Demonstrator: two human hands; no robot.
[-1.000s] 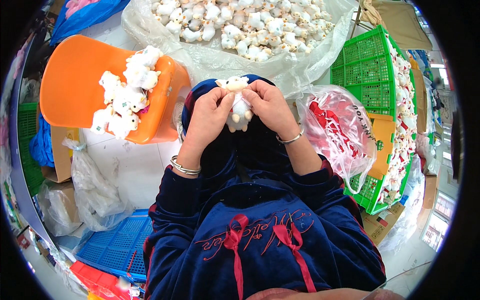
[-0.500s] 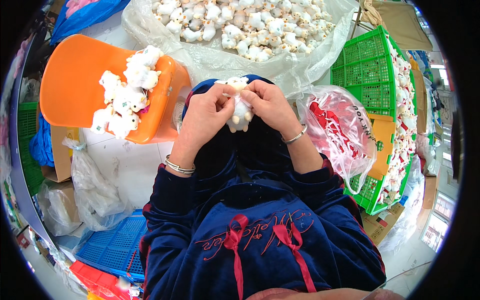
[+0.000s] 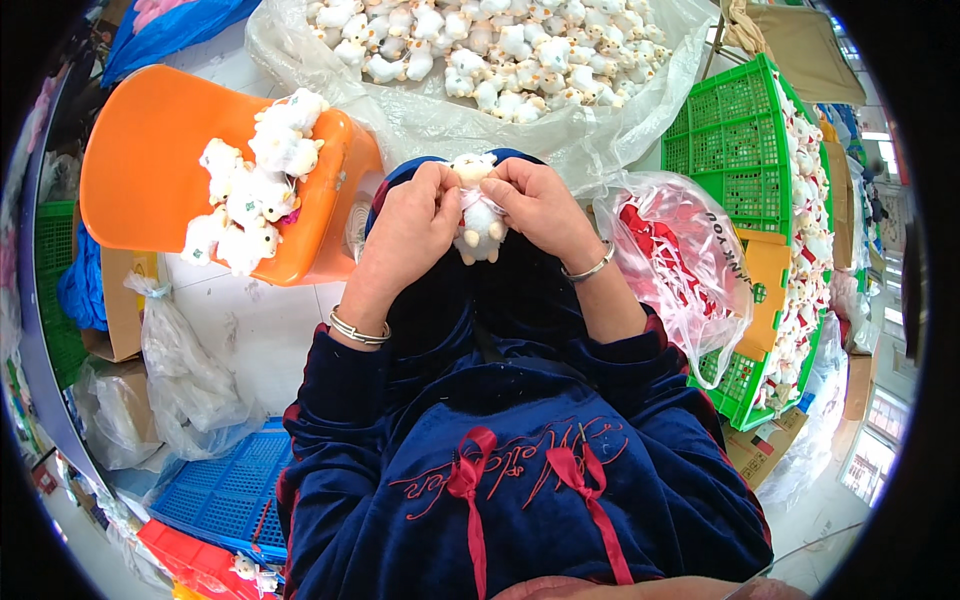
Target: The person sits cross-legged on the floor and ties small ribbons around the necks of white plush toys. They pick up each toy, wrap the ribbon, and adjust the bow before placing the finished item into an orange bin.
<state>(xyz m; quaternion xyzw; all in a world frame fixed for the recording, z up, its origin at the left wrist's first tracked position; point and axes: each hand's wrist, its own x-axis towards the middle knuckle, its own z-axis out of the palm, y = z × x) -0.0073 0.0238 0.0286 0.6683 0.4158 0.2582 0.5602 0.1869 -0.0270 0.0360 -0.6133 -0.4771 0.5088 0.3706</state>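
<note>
A small white plush toy with cream feet is held upright over my lap, between my two hands. A thin pale pink ribbon lies across its neck. My left hand is closed at the toy's left side, thumb and index finger pinching at the ribbon. On the other side my right hand is closed the same way, its fingertips pressed at the neck. The toy's cream head shows above the fingers. My fingers partly hide the ribbon's ends.
An orange chair at left bears several white plush toys. Ahead, a translucent sheet holds a heap of such toys. To the right are a clear bag of red ribbons and green crates beside more toys. A blue crate stands lower left.
My left fingers have shifted slightly left, away from the toy's neck, and more of the pale ribbon shows. The toy has stayed in nearly the same place.
</note>
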